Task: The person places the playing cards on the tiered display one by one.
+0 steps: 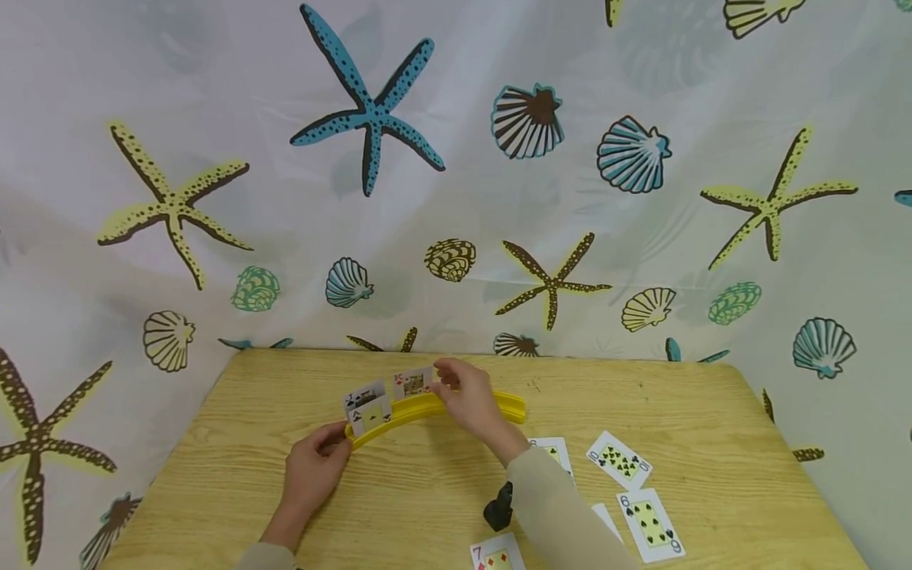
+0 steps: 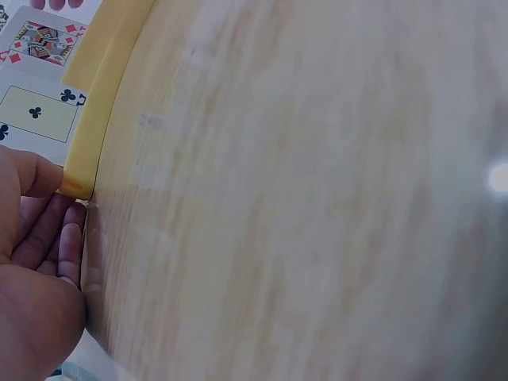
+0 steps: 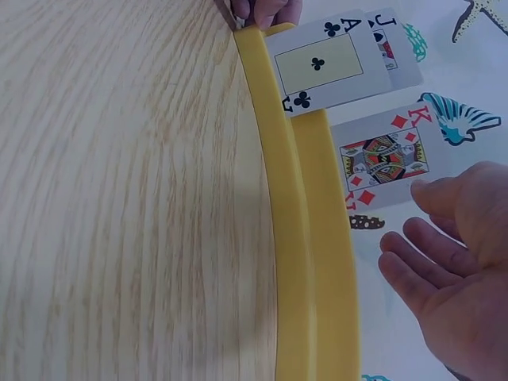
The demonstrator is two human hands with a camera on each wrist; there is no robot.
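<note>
A curved yellow card holder [image 1: 510, 407] lies on the wooden table. My left hand [image 1: 313, 465] pinches its left end, thumb and fingertips right at the tip in the left wrist view. Near that end an ace of clubs [image 3: 319, 65] stands in front of a black-suited jack [image 3: 397, 49]. A king of diamonds [image 3: 385, 159] stands in the holder's back slot, to the right of those two. Beside the king's right edge is my right hand [image 1: 470, 400], its fingers loosely bent and spread. Its thumb tip overlaps the card's edge in the right wrist view.
Face up at the front right lie a ten of clubs [image 1: 618, 461], a six of spades [image 1: 650, 526] and a seven of diamonds [image 1: 499, 557]. Another card [image 1: 556, 450] is partly covered by my right sleeve. A small black object [image 1: 498, 511] sits beside that sleeve. A shell-patterned curtain [image 1: 442, 198] hangs behind the table.
</note>
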